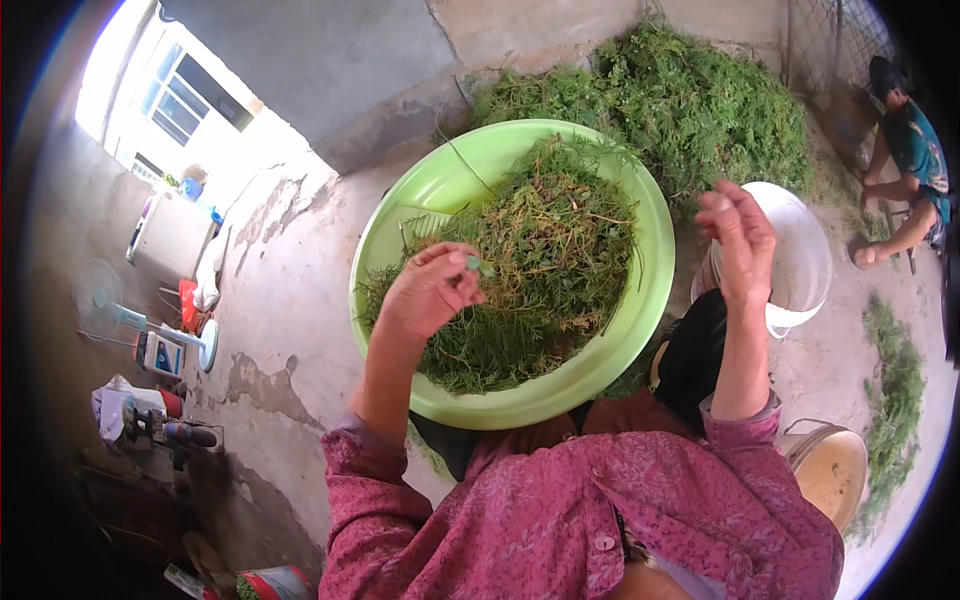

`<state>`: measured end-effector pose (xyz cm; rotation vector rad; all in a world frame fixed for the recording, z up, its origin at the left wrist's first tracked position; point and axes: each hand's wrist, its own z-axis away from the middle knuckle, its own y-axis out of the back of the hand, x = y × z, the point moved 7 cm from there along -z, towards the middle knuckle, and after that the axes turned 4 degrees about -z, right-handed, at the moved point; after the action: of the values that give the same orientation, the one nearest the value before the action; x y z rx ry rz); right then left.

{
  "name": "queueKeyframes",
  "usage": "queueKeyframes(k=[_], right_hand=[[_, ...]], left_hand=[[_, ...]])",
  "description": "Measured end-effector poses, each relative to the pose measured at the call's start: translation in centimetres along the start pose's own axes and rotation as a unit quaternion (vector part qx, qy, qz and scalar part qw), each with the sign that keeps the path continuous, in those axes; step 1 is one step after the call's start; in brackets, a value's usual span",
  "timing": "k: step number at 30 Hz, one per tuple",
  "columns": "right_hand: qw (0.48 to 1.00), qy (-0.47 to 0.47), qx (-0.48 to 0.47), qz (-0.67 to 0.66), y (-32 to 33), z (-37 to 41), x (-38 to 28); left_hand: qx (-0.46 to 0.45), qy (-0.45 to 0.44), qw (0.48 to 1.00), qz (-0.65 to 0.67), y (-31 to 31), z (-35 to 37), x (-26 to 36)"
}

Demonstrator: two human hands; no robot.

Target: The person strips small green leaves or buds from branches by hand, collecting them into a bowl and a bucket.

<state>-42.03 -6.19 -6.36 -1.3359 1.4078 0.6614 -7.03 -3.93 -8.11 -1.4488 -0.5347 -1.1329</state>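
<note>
A wide light-green plastic basin (655, 290) sits in front of my body, heaped with feathery green sprigs (490, 350) and yellowish, drier stems (560, 235). Over its left side, my left hand (432, 290) pinches a small green leaf (484, 267) between thumb and fingertips. My right hand (740, 240) is raised beyond the basin's right rim, beside a white bucket (800, 250). Its fingers are curled together near the thumb; whether anything small is between them I cannot make out.
A big pile of leafy green branches (690, 110) lies against the back wall. A person (910, 160) sits low at the far right. Another bucket (830, 470) and scattered greens (890, 380) lie at right. A fan (150, 320) and white cabinet (172, 235) stand at left.
</note>
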Motion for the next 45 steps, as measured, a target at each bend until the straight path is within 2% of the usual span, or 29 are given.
queueKeyframes(k=[1, 3, 5, 7, 12, 13, 15, 16, 17, 18, 19, 23, 25, 27, 29, 30, 31, 32, 33, 34, 35, 36, 37, 38, 39, 40, 41, 43, 45], right_hand=[[0.999, 0.01, -0.05, -0.011, -2.7, 1.4, -1.7], [0.978, 0.009, -0.208, -0.013, -8.0, 4.8, -2.2], [0.939, 0.068, -0.335, 0.029, -12.3, 8.6, -3.4], [0.914, 0.131, -0.381, 0.048, -14.7, 10.7, -3.6], [0.912, -0.007, -0.41, 0.005, -15.3, 11.5, -0.3], [0.912, -0.009, -0.411, 0.007, -15.6, 11.6, -0.5], [0.895, 0.091, -0.426, 0.093, -16.3, 12.2, -1.8], [0.888, 0.129, -0.432, 0.088, -16.4, 12.2, -2.3], [0.889, 0.128, -0.431, 0.09, -16.3, 12.3, -2.1], [0.897, -0.032, -0.442, -0.008, -16.1, 12.4, -0.6], [0.873, -0.19, -0.436, -0.108, -16.0, 12.9, 0.8], [0.839, -0.27, -0.461, -0.103, -14.9, 12.8, 1.7], [0.807, -0.315, -0.474, -0.156, -14.4, 13.0, 1.5], [0.806, -0.337, -0.453, -0.181, -13.5, 12.2, 1.2], [0.783, -0.37, -0.356, -0.351, -11.3, 9.6, 1.0], [0.848, -0.292, -0.299, -0.327, -9.2, 7.2, 0.4], [0.9, -0.212, -0.238, -0.296, -6.7, 4.9, -0.6], [0.951, -0.119, -0.149, -0.242, -3.9, 3.0, -1.6], [0.982, -0.024, -0.057, -0.18, -0.9, 1.4, -2.7], [0.998, 0.039, 0.028, -0.043, 2.0, 0.2, -3.3], [0.984, 0.1, 0.11, 0.096, 4.9, -0.9, -4.1], [0.957, 0.143, 0.131, 0.217, 7.4, -2.6, -3.6], [0.913, 0.182, 0.149, 0.334, 9.8, -4.0, -2.2], [0.913, 0.179, 0.15, 0.333, 12.2, -4.9, 0.2], [0.853, 0.135, 0.155, 0.479, 14.2, -5.9, 2.9], [0.771, 0.089, 0.156, 0.611, 15.0, -6.4, 4.7], [0.773, 0.09, 0.157, 0.608, 14.4, -6.0, 5.0], [0.891, 0.057, 0.122, 0.434, 13.2, -4.0, 7.0], [0.892, 0.063, 0.077, 0.441, 11.2, -2.8, 9.7]], left_hand=[[-0.001, -0.004, 1.0, 0.003, -1.0, 0.2, -0.3], [-0.068, 0.007, 0.997, 0.03, -4.1, 0.9, -1.4], [-0.046, 0.012, 0.998, 0.039, -5.7, 1.5, -2.3], [-0.017, 0.019, 0.998, 0.049, -6.3, 2.3, -3.3], [0.038, 0.017, 0.999, 0.016, -5.8, 4.1, -4.2], [0.057, 0.019, 0.998, 0.008, -5.3, 4.3, -4.5], [0.066, 0.014, 0.998, -0.005, -4.9, 4.4, -5.0], [0.066, 0.007, 0.998, -0.005, -5.0, 4.6, -5.0], [0.067, 0.001, 0.998, -0.007, -5.0, 4.7, -5.0], [0.065, 0.003, 0.998, -0.007, -5.1, 4.9, -5.3], [0.066, -0.006, 0.998, 0.012, -5.1, 5.1, -5.5], [0.097, -0.009, 0.992, 0.08, -5.5, 5.7, -6.8], [0.069, -0.004, 0.994, 0.087, -6.4, 5.6, -7.5], [0.04, -0.005, 0.995, 0.093, -6.7, 5.7, -7.5], [0.067, -0.034, 0.992, -0.101, -6.0, 6.0, -6.6], [0.127, -0.019, 0.973, -0.194, -5.7, 6.5, -5.8], [0.122, -0.013, 0.973, -0.198, -5.5, 6.6, -5.6], [0.157, -0.031, 0.943, -0.293, -4.7, 6.9, -4.7], [0.189, -0.051, 0.902, -0.384, -4.1, 7.2, -3.6], [0.175, -0.108, 0.822, -0.532, -4.0, 7.2, -2.2], [0.156, -0.165, 0.715, -0.661, -4.1, 7.0, -1.0], [0.169, -0.149, 0.651, -0.725, -3.8, 6.7, -0.3], [0.158, -0.186, 0.62, -0.746, -3.0, 6.2, 0.3], [0.159, -0.155, 0.651, -0.726, -2.5, 5.3, 0.9], [0.16, -0.126, 0.679, -0.705, -2.3, 4.3, 1.5], [0.161, -0.128, 0.677, -0.707, -2.2, 3.1, 2.1], [0.155, -0.105, 0.668, -0.72, -1.7, 1.6, 2.2], [0.146, -0.076, 0.656, -0.737, -0.4, -1.2, 1.8], [0.166, -0.06, 0.669, -0.722, 2.1, -4.3, 0.7]])
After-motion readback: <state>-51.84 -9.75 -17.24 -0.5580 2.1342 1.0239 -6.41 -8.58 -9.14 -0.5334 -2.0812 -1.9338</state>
